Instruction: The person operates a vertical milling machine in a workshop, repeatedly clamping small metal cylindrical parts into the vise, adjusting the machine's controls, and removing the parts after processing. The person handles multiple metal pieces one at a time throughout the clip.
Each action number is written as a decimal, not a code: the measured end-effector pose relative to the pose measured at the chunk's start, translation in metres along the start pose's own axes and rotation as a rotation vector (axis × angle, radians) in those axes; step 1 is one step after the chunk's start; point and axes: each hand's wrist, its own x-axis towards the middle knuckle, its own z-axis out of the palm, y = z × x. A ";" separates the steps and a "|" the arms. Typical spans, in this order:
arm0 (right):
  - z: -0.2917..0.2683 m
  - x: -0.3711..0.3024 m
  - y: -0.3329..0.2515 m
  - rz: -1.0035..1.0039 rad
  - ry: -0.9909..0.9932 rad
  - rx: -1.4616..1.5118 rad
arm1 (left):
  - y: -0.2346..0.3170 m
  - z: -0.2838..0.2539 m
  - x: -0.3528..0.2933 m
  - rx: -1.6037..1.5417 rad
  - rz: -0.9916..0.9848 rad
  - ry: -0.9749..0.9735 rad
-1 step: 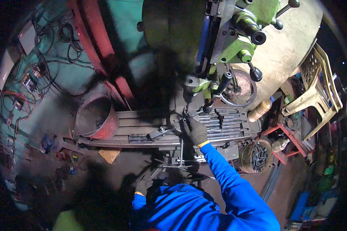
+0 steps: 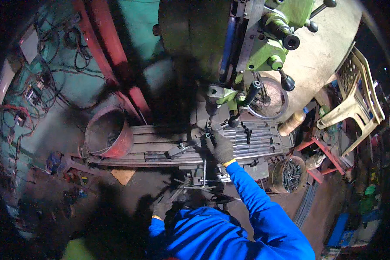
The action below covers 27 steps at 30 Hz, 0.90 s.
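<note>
My right hand, in a dark grey glove with a yellow cuff, reaches over the machine table. Its fingers close on a small round metal part, just below the drill bit of the green machine; the fingertips are partly hidden. Low in the picture, my left hand is gloved and in deep shadow. It is beside the slanting metal handle bars at the table's front; its fingers cannot be made out. A clamp bar with a nut sits left of the drilling spot.
Several metal rods lie on the slotted table, right of my hand. A red bucket stands at its left end. A tub of bolts, a bottle and a plastic chair are at the right. Black-knobbed levers project overhead.
</note>
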 end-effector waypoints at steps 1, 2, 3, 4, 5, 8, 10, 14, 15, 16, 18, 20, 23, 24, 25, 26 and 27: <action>-0.019 0.000 -0.022 0.054 0.028 0.106 | 0.011 0.003 0.000 -0.011 0.003 -0.024; -0.034 -0.002 -0.040 0.198 -0.001 0.191 | 0.025 0.008 0.001 -0.022 0.002 -0.056; -0.032 -0.005 -0.038 0.212 0.015 0.192 | 0.039 0.015 0.001 -0.039 0.003 -0.100; -0.029 -0.008 -0.033 0.225 0.031 0.193 | 0.053 0.023 0.002 -0.053 0.003 -0.143; -0.023 -0.015 -0.030 0.240 0.040 0.195 | 0.069 0.031 -0.002 -0.080 0.007 -0.183; -0.016 -0.014 -0.033 0.231 -0.107 -0.024 | 0.118 0.059 -0.022 -0.142 0.067 -0.270; -0.024 -0.011 -0.039 0.240 -0.045 -0.006 | 0.155 0.088 -0.031 -0.016 0.168 -0.308; -0.087 -0.011 -0.119 0.237 -0.005 0.310 | 0.224 0.146 -0.060 0.530 0.576 -0.322; -0.096 -0.014 -0.133 0.256 -0.027 0.378 | 0.238 0.161 -0.066 0.571 0.674 -0.362; -0.101 -0.021 -0.146 0.220 -0.017 0.362 | 0.249 0.171 -0.076 0.572 0.793 -0.341; -0.115 -0.026 -0.172 0.203 0.025 0.413 | 0.264 0.187 -0.076 0.568 1.019 -0.324; -0.118 -0.035 -0.180 0.168 0.085 0.453 | 0.272 0.183 -0.074 0.713 0.982 -0.376; -0.129 -0.044 -0.190 0.225 0.108 0.505 | 0.277 0.184 -0.080 0.721 0.951 -0.456; -0.134 -0.045 -0.192 0.261 0.085 0.522 | 0.279 0.184 -0.085 0.713 0.934 -0.480; -0.139 -0.047 -0.193 0.296 0.062 0.541 | 0.280 0.185 -0.089 0.704 0.916 -0.502; -0.143 -0.049 -0.193 0.365 0.017 0.546 | 0.281 0.185 -0.092 0.683 0.859 -0.543; -0.146 -0.052 -0.193 0.381 0.018 0.585 | 0.282 0.185 -0.094 0.663 0.802 -0.582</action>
